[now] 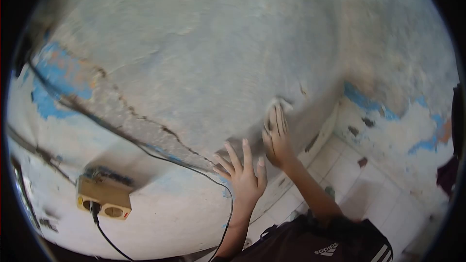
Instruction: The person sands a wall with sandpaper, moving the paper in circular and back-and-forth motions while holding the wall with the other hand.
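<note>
My left hand (242, 177) lies with spread fingers against the lower part of the grey, patchy wall (194, 82). Just right of it and a little higher, my right hand (275, 138) presses a pale cloth-like piece (285, 102) flat to the same wall. Its fingers are together over the piece, so only a whitish edge shows past the fingertips. A rough crack (167, 131) in the plaster runs down toward my left fingertips. Below the hands the wall surface turns darker near its lower edge.
A yellowish power socket (104, 199) with a black plug (94, 208) sits at lower left. A black cable (194, 169) droops along the wall beside my left forearm. Blue paint patches (58, 82) show at left. White floor tiles (378, 194) with bits of debris lie at right.
</note>
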Demonstrator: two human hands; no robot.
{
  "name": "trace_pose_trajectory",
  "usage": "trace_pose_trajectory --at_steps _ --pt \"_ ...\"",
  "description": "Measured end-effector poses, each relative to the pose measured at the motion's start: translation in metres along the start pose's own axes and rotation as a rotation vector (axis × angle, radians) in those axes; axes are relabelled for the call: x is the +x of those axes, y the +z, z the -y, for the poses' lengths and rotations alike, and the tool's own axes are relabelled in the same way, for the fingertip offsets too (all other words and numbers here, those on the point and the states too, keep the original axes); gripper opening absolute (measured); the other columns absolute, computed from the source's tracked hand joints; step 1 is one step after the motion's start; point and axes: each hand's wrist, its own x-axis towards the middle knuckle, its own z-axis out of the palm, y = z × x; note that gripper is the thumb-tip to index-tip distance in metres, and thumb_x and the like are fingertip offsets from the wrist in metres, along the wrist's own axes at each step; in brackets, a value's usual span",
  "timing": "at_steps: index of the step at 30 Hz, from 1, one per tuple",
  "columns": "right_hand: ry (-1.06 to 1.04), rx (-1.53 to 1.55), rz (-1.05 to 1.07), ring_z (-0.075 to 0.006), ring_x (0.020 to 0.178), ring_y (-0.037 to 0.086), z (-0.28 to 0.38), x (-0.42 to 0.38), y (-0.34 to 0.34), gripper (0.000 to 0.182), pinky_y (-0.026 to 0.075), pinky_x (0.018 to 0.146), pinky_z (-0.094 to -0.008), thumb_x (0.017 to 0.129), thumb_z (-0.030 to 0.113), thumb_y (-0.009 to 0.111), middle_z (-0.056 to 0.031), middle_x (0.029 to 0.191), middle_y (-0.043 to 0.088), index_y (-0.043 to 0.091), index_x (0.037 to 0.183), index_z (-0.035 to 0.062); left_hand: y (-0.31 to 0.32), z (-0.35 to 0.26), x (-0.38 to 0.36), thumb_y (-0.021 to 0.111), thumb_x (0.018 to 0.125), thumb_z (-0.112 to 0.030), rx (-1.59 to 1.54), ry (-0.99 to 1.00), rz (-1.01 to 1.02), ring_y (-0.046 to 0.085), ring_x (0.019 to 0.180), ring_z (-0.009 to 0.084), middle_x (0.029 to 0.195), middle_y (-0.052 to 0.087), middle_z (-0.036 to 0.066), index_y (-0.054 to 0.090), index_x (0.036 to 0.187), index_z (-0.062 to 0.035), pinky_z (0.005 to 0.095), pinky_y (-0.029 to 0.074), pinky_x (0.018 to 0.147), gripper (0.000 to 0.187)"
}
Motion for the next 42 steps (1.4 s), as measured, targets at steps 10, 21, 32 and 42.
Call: trace_pose_trajectory --at_steps 10,21,32,42 --pt "0.167 0.286 0.238 -0.0532 0.144 0.025 0.040 -0.114 0.055 0.067 0.023 0.119 -0.0545 0.101 0.026 0.046 -0.0353 0.156 0.024 0.022 0.152 -0.0114 0.013 0.002 0.000 0.048 0.101 -0.043 0.061 0.047 0.047 -0.010 0.143 0.0644 0.162 0.005 0.035 0.032 0.157 -0.0113 0.0784 -0.004 0.106 0.067" --pt "0.372 0.673 -0.225 -0.0482 0.150 0.010 0.013 -0.120 0.104 0.066 0.015 0.122 -0.0484 0.104 0.026 0.041 -0.0322 0.162 0.011 0.015 0.156 -0.0063 0.037 0.006 -0.009 0.055 0.098 -0.042 0.173 0.133 0.089 -0.005 0.145 0.0630 0.164 0.010 0.029 0.036 0.156 -0.0149 0.0817 0.003 0.104 0.066" --pt "0.281 -0.026 -0.137 -0.0517 0.149 0.010 -0.049 -0.109 0.092 0.062 0.017 0.121 -0.0546 0.099 0.020 0.049 -0.0350 0.160 0.011 0.027 0.151 -0.0079 0.050 0.004 -0.008 0.054 0.098 -0.044 0.230 0.145 0.123 -0.003 0.144 0.0646 0.164 0.012 0.028 0.037 0.156 -0.0180 0.0843 -0.001 0.101 0.066" --pt "0.532 0.315 -0.344 -0.0510 0.149 0.013 -0.072 -0.098 0.086 0.064 0.017 0.121 -0.0517 0.102 0.021 0.045 -0.0363 0.159 0.013 0.022 0.153 -0.0101 0.092 0.013 -0.003 0.059 0.098 -0.038 0.397 -0.016 0.096 0.002 0.139 0.0709 0.164 0.014 0.026 0.033 0.157 -0.0314 0.0885 0.008 0.095 0.065"
